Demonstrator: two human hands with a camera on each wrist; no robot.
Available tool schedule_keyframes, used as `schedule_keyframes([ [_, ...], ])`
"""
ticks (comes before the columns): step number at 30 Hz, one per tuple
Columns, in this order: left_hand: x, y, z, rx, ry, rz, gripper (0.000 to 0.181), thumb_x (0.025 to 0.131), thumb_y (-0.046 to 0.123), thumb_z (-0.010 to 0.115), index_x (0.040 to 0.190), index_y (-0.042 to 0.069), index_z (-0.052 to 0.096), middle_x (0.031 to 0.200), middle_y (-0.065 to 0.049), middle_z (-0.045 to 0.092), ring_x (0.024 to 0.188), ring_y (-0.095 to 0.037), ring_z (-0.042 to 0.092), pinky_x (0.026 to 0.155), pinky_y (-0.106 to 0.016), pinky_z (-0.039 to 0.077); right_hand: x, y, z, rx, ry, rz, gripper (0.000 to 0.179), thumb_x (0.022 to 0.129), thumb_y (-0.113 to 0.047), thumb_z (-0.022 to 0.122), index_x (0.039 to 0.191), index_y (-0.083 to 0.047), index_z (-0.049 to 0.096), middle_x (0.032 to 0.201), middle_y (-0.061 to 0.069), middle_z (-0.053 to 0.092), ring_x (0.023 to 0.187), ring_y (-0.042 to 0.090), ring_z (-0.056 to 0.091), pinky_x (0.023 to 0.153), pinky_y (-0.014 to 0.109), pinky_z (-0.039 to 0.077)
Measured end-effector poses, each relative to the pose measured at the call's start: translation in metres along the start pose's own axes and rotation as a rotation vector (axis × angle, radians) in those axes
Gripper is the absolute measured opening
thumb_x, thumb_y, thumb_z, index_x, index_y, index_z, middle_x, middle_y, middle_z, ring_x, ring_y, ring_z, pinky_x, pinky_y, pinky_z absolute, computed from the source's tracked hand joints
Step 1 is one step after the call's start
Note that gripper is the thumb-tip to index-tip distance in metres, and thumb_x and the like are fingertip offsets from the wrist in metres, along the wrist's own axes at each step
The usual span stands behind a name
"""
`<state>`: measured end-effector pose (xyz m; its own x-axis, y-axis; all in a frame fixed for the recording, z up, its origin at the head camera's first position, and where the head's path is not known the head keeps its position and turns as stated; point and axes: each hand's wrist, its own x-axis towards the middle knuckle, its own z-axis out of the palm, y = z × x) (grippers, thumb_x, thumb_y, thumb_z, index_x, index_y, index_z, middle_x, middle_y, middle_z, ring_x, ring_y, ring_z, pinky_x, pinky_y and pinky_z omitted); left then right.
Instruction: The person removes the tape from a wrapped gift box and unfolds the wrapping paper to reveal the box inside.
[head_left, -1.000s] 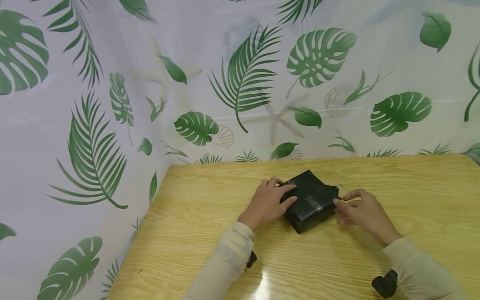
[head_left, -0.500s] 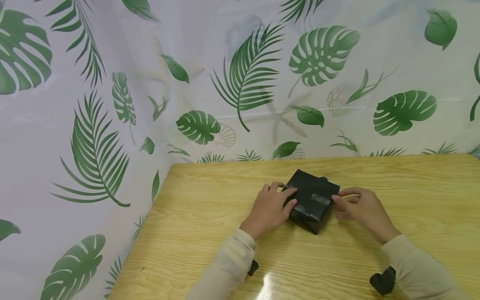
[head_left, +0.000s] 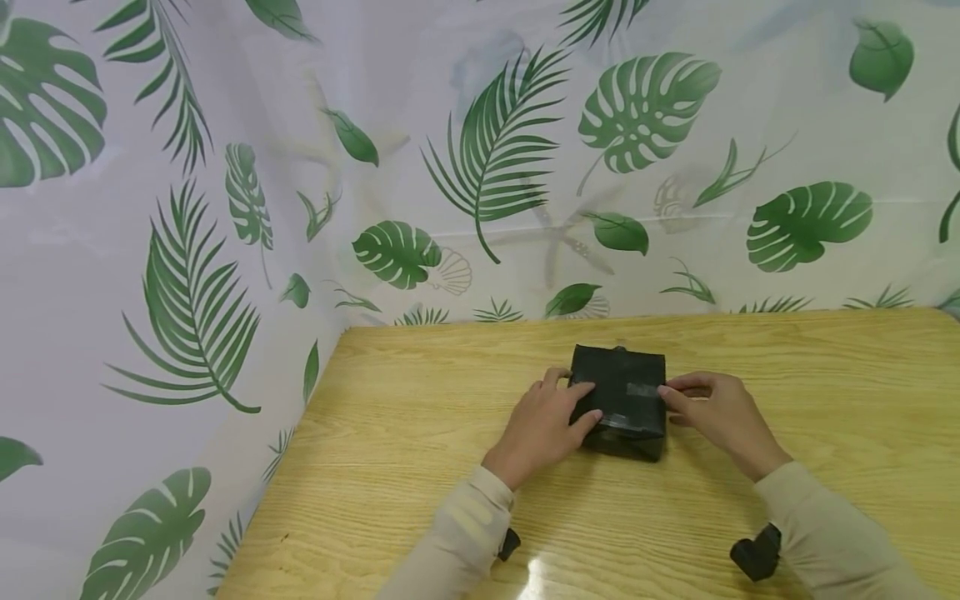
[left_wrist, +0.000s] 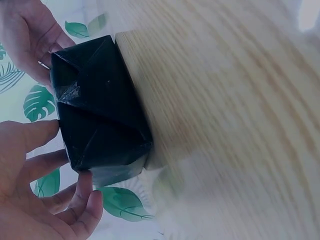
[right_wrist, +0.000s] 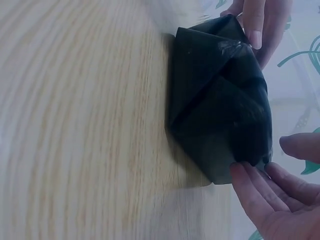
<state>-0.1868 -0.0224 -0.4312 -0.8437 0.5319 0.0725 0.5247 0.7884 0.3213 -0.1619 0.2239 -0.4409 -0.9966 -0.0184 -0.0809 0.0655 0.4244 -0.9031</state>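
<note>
A package wrapped in black plastic (head_left: 622, 375) lies flat on the table, with shiny clear tape on its top. My left hand (head_left: 536, 429) holds its left side, thumb and index finger over the top. At the right edge, my right hand (head_left: 723, 417) grips with the thumb at the top rim and fingers against the side. The left wrist view shows folded wrapping on one end of the package (left_wrist: 100, 100), with fingers of the left hand (left_wrist: 40, 185) at its corner. In the right wrist view, fingers of the right hand (right_wrist: 280, 200) touch the package's side (right_wrist: 215, 100).
The wooden table (head_left: 390, 417) spreads around the package, its far edge meeting a white curtain (head_left: 525, 275) with green leaf prints. A similar curtain hangs along the left. Black pieces (head_left: 756, 552) show beside both sleeves.
Between my hands the package has turned clockwise, from cornerwise to nearly square with the table edge. Both hands have stayed at its sides, the right one shifting slightly left.
</note>
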Motion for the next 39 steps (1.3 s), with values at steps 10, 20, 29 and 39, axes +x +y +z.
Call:
schedule_keyframes([
  [10,-0.004,0.006,0.001,-0.018,0.01,0.014,0.048,0.105,0.04,0.055,0.146,0.016,0.057,0.15,-0.013,0.045,0.12,-0.026,0.061,0.1,-0.038,0.052,0.003,0.0,0.0,-0.047,0.015,-0.059,0.054,0.103,-0.032,0.061,0.133,0.012,0.057,0.125,0.028,0.062,0.105,0.033,0.069,0.084,0.04,0.06],
  [20,-0.006,0.009,0.002,0.011,0.05,0.018,0.047,0.105,0.042,0.056,0.144,0.017,0.059,0.147,-0.013,0.048,0.122,-0.026,0.058,0.099,-0.037,0.052,0.003,-0.001,0.0,-0.127,0.04,-0.077,0.054,0.103,-0.035,0.062,0.135,0.008,0.058,0.13,0.029,0.061,0.113,0.041,0.064,0.084,0.043,0.059],
  [29,0.006,0.004,-0.002,0.146,0.163,0.188,0.037,0.105,0.033,0.058,0.135,0.014,0.067,0.141,-0.006,0.06,0.133,-0.022,0.053,0.112,-0.035,0.042,0.009,-0.015,0.009,-0.449,0.298,-0.287,0.035,0.1,-0.028,0.065,0.108,0.006,0.07,0.096,0.02,0.069,0.081,0.034,0.066,0.065,0.051,0.053],
  [39,0.014,0.004,0.006,0.15,0.065,0.222,0.041,0.105,0.033,0.057,0.139,0.01,0.063,0.145,-0.007,0.057,0.138,-0.022,0.049,0.116,-0.033,0.036,0.023,-0.023,0.033,-0.762,0.341,-0.383,0.038,0.091,-0.033,0.076,0.074,-0.003,0.061,0.057,0.005,0.055,0.043,0.017,0.047,0.04,0.034,0.041],
])
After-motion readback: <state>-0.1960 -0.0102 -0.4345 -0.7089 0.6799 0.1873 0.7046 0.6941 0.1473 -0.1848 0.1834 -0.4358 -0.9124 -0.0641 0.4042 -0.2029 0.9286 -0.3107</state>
